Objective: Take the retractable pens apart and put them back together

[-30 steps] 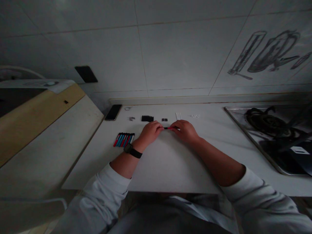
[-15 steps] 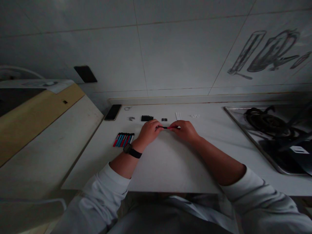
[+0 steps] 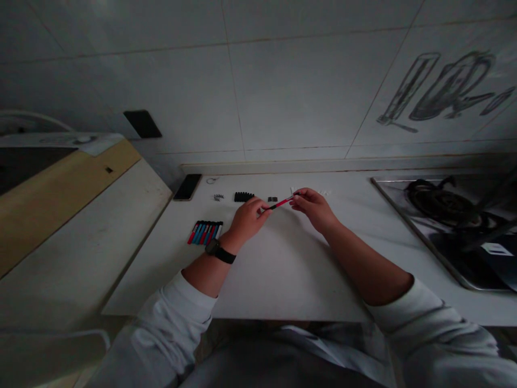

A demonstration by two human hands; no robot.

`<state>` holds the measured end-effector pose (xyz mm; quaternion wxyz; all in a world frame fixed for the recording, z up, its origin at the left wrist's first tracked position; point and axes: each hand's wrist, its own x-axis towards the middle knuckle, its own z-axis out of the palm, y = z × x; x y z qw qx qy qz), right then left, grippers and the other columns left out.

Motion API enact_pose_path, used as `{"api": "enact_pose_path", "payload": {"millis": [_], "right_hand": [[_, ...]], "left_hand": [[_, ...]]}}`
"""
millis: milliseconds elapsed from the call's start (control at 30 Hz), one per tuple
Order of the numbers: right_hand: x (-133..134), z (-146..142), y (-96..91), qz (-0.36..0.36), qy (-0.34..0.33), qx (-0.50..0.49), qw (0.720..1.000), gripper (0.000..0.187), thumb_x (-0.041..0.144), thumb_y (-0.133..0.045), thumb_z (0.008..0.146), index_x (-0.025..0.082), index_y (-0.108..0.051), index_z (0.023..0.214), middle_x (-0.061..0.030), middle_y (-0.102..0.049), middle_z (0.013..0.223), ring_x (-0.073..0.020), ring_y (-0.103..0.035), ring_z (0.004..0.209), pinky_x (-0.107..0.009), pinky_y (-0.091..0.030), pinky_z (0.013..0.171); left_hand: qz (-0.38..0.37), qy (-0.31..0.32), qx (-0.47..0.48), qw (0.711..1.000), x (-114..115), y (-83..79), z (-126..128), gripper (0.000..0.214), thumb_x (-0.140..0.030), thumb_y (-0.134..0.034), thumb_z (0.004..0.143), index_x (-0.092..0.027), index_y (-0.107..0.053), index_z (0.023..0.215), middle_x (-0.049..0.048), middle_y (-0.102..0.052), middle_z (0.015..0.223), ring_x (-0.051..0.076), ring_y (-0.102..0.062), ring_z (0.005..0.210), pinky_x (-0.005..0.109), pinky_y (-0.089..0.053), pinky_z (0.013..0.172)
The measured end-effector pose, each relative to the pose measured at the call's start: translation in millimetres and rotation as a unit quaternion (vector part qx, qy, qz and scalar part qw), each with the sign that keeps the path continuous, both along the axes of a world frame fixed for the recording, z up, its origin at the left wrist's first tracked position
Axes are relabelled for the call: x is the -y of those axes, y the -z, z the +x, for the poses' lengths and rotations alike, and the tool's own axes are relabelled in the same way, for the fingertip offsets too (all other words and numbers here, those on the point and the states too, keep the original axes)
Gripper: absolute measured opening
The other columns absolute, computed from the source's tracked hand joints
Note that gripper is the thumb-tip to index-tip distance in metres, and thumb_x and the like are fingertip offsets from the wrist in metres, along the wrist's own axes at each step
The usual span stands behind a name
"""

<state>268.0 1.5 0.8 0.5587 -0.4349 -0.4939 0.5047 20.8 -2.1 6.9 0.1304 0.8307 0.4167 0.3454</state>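
Observation:
A slim red and black pen (image 3: 283, 203) is held between my hands over the white counter, tilted up toward the right. My left hand (image 3: 249, 215) pinches its black end. At the other end, the fingers of my right hand (image 3: 313, 206) are closed around the pen's dark tip. Behind my left hand lies a row of black ribbed pieces (image 3: 243, 196), with small springs (image 3: 218, 198) to its left. Small dark pieces (image 3: 272, 199) rest behind the pen. White pieces (image 3: 324, 192) lie behind my right hand, which partly covers them. Red, blue and white pen barrels (image 3: 205, 233) lie side by side near my left wrist.
A phone (image 3: 188, 187) and a thin ring (image 3: 212, 180) lie at the back left of the counter (image 3: 283, 280). On the right is a gas stove (image 3: 440, 215) with a metal rim. A pale cabinet-like box (image 3: 100, 226) stands on the left, and a tiled wall rises behind.
My right hand has moved up and slightly right, lifting its end of the pen. The pen went from nearly level to slanted, and more red shows. My left hand stays about where it was.

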Motion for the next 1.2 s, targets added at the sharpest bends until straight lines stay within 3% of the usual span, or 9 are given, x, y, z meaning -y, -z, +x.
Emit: {"api": "enact_pose_path", "payload": {"millis": [100,200,300,400,600,1200], "right_hand": [[5,-6,-0.8,-0.014,-0.02,-0.029,0.999,0.044,0.053,-0.084,0.072,0.024,-0.06,0.095,-0.0038,-0.074,0.1,-0.017,-0.07,0.088,-0.038,-0.06,0.087],[6,-7,0.0,-0.027,-0.021,-0.033,0.999,0.046,0.053,-0.081,0.074,0.025,-0.057,0.101,-0.0037,-0.074,0.099,-0.0163,-0.07,0.082,-0.036,-0.061,0.08],[3,-3,2.2,-0.013,0.013,-0.029,0.999,0.052,0.051,-0.08,0.075,0.027,-0.053,0.113,0.0003,-0.072,0.089,-0.0145,-0.066,0.071,-0.032,-0.06,0.068],[-2,2,4.5,0.016,0.048,-0.01,0.999,0.049,0.051,-0.076,0.078,0.028,-0.051,0.114,0.0029,-0.068,0.085,-0.013,-0.064,0.067,-0.029,-0.058,0.063],[-9,9,6.5,0.037,0.056,0.004,0.998,0.043,0.052,-0.076,0.077,0.026,-0.056,0.104,0.0014,-0.067,0.085,-0.0127,-0.063,0.068,-0.03,-0.058,0.063],[-15,28,-2.7,0.053,0.098,-0.034,0.993,0.044,0.05,-0.08,0.074,0.028,-0.058,0.106,0.0032,-0.069,0.085,-0.0115,-0.059,0.065,-0.028,-0.055,0.062]], "left_hand": [[-0.03,0.078,-0.029,0.996,4,0.1,3,0.014,-0.032,-0.067,0.096,-0.02,-0.068,0.092,0.0037,-0.068,0.092,0.017,-0.063,0.085,0.031,-0.051,0.08],[-0.056,0.125,-0.042,0.99,6,-0.2,4,0.019,-0.036,-0.058,0.101,-0.021,-0.07,0.099,0.0046,-0.07,0.098,0.018,-0.065,0.09,0.032,-0.052,0.083],[-0.069,0.103,-0.026,0.992,4,0.8,3,0.029,-0.034,-0.044,0.107,-0.02,-0.069,0.104,0.0064,-0.071,0.105,0.019,-0.066,0.098,0.034,-0.052,0.091],[-0.077,0.081,-0.027,0.993,1,4.0,1,0.03,-0.032,-0.041,0.107,-0.019,-0.068,0.103,0.0074,-0.072,0.106,0.02,-0.067,0.1,0.035,-0.052,0.093],[-0.084,0.085,-0.042,0.992,-2,10.4,1,0.029,-0.033,-0.042,0.107,-0.02,-0.068,0.106,0.0074,-0.072,0.11,0.02,-0.067,0.104,0.036,-0.052,0.095],[-0.084,0.097,-0.087,0.988,-3,11.3,0,0.034,-0.035,-0.043,0.107,-0.018,-0.072,0.105,0.0074,-0.071,0.106,0.02,-0.065,0.099,0.035,-0.052,0.093]]}}
